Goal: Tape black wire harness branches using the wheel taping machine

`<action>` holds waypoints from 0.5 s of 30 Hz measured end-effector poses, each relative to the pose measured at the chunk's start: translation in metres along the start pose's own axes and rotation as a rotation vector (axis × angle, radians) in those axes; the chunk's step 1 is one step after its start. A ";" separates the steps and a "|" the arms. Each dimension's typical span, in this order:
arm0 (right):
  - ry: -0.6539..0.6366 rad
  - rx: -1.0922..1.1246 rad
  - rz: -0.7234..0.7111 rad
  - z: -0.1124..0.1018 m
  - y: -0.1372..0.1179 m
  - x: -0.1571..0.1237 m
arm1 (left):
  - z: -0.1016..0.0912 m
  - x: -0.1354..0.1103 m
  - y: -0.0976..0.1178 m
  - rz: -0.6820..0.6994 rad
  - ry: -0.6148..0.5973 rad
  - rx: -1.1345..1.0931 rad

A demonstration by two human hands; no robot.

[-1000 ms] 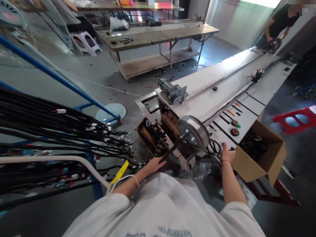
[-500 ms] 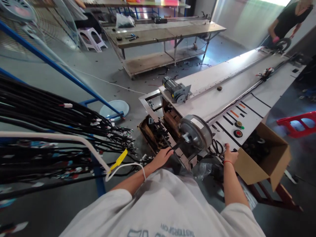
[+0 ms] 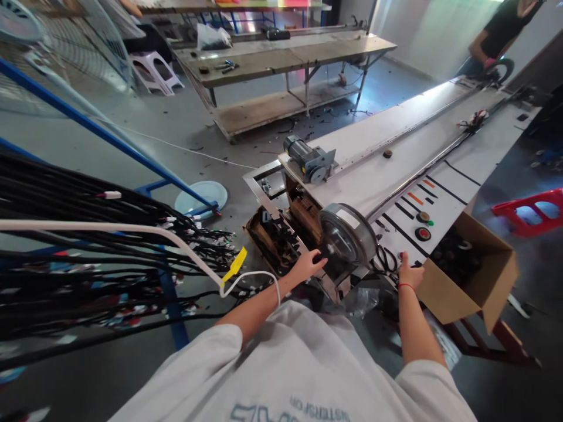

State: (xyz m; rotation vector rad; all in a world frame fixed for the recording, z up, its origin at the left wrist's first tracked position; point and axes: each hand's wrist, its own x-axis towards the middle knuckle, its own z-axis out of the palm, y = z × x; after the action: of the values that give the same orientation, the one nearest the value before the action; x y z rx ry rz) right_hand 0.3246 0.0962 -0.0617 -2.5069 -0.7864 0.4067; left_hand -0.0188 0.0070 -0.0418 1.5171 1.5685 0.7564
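- Conveyor bench [image 3: 398, 155]: a long pale line that runs from the person to the far right, where a co-worker [image 3: 495, 41] stands at its far end.
- Wire harnesses [image 3: 88, 234]: a bundle of black cables on a blue rack, left of the bench's near end.
- Cardboard box [image 3: 479, 287]: open, just beside the bench's near right corner, with dark parts inside.
- Hub motor [image 3: 347, 237]: a round grey drum on edge at the bench's near end.
- Gear motor [image 3: 308, 159]: sits on the bench's left edge, behind the hub motor.
- Left hand [image 3: 307, 264]: bent fingers touch the hub motor's lower left rim; whether they grip it cannot be told.
- Right hand [image 3: 409, 274]: rests half curled on the bench's near edge, just beside black cable loops [image 3: 385, 261]; a grasp cannot be told.
- Yellow tag [image 3: 235, 265]: on a white cable near the left forearm.
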 end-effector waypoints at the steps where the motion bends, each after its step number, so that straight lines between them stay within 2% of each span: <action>1: 0.001 -0.007 0.005 0.000 0.000 0.000 | 0.000 0.001 -0.002 -0.005 0.000 0.016; 4: -0.005 -0.014 0.019 0.000 -0.001 0.000 | -0.001 -0.004 -0.017 -0.023 -0.077 0.064; 7: -0.015 -0.007 0.028 0.000 -0.002 -0.001 | -0.009 -0.019 -0.045 -0.059 -0.284 0.125; 9: -0.020 -0.009 0.029 -0.001 -0.002 -0.001 | -0.020 -0.032 -0.065 -0.116 -0.362 0.193; 12: -0.016 0.003 0.020 -0.002 -0.002 -0.001 | -0.037 -0.053 -0.083 -0.154 -0.337 0.219; 15: -0.012 0.014 0.010 -0.002 -0.002 -0.002 | -0.047 -0.068 -0.077 -0.081 -0.293 0.118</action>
State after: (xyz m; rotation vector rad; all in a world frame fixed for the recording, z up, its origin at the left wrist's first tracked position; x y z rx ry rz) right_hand 0.3234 0.0959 -0.0589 -2.4987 -0.7727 0.4295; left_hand -0.1016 -0.0628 -0.0744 1.5593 1.4632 0.3803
